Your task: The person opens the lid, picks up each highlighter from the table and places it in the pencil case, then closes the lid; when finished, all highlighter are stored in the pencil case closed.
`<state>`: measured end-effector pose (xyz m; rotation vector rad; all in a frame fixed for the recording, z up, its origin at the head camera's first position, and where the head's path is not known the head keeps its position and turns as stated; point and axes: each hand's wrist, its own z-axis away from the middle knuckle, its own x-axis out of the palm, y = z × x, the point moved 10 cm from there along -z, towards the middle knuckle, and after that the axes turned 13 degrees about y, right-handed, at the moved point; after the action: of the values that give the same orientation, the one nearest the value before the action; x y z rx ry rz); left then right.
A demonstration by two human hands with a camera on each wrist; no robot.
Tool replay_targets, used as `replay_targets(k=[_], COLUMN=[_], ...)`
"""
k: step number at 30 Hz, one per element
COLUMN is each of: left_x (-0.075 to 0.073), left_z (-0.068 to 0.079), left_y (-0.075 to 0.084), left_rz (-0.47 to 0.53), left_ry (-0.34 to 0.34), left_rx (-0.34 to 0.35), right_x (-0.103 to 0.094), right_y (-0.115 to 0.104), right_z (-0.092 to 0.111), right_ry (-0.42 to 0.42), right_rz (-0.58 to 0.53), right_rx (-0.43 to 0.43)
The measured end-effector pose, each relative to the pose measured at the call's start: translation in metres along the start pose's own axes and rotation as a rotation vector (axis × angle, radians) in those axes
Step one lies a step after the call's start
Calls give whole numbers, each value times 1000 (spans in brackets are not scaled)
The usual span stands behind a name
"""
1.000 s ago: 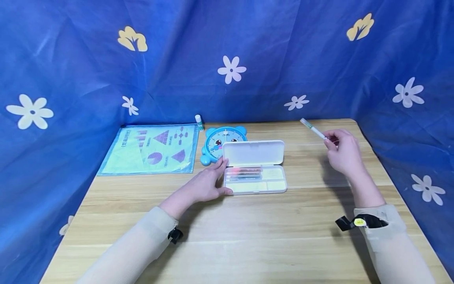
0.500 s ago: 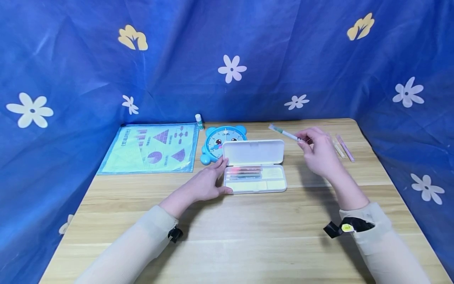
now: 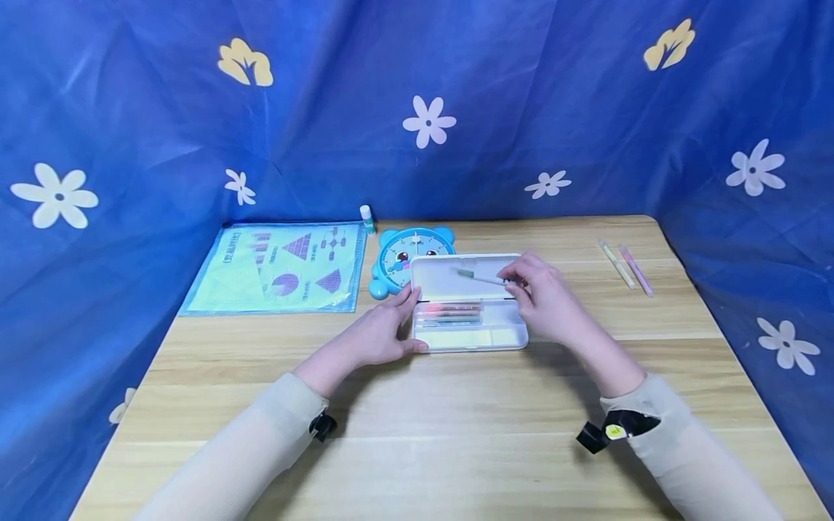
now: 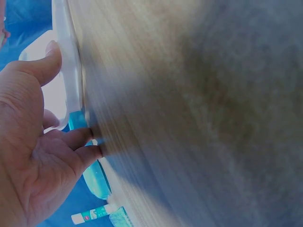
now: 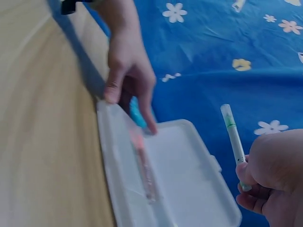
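Observation:
A white pencil case (image 3: 430, 278) lies with its lid raised, several slim pens (image 3: 449, 313) in its back compartment. My left hand (image 3: 378, 334) holds the case's left end, thumb at the front corner and fingers by the hinge. Over the right part of the case, my right hand (image 3: 547, 300) pinches a marker (image 3: 481, 278) by its end. In the right wrist view the marker (image 5: 233, 132) has a white barrel, a green band and a clear cap, which points away from the hand. It is held above the case, in front of the lid in the head view.
Behind the case stands a blue animal-faced clock (image 3: 397, 253), partly hidden by the lid. A glue stick (image 3: 367, 218) is upright beside it. A blue-edged document pouch (image 3: 274, 298) lies at left. A yellow-green pen (image 3: 617, 265) and a pink pen (image 3: 636, 271) lie at right.
My right hand has carried the marker leftward from the table's right side to over the pencil case, uncovering the two pens at right. The left hand stays on the case.

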<state>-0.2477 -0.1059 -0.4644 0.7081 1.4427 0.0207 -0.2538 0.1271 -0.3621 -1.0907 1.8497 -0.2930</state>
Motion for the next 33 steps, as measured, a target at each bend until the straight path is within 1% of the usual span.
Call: replay_targets(k=[5, 9, 15, 18, 23, 27, 33], left_x=[0, 1, 0, 0, 0, 0, 0], left_z=[-1, -1, -1, -1, -1, -1, -1], left_y=[-1, -1, -1, -1, 0, -1, -1], left_rz=[-3, -2, 0, 2, 3, 4, 6], left_ry=[2, 5, 2, 3, 9, 13, 15], left_rx=[-1, 1, 1, 1, 6, 11, 13], right_x=[30, 54, 78, 87, 96, 99, 100], right_y=[-5, -4, -1, -1, -2, -4, -7], right_z=[14, 28, 42, 47, 52, 52, 51], right_ry=[-108, -200, -295, -339, -386, -412, -452], right_rz=[-9, 1, 10, 16, 40, 36, 29], right_rx=[-33, -47, -51, -44, -54, -61, -96])
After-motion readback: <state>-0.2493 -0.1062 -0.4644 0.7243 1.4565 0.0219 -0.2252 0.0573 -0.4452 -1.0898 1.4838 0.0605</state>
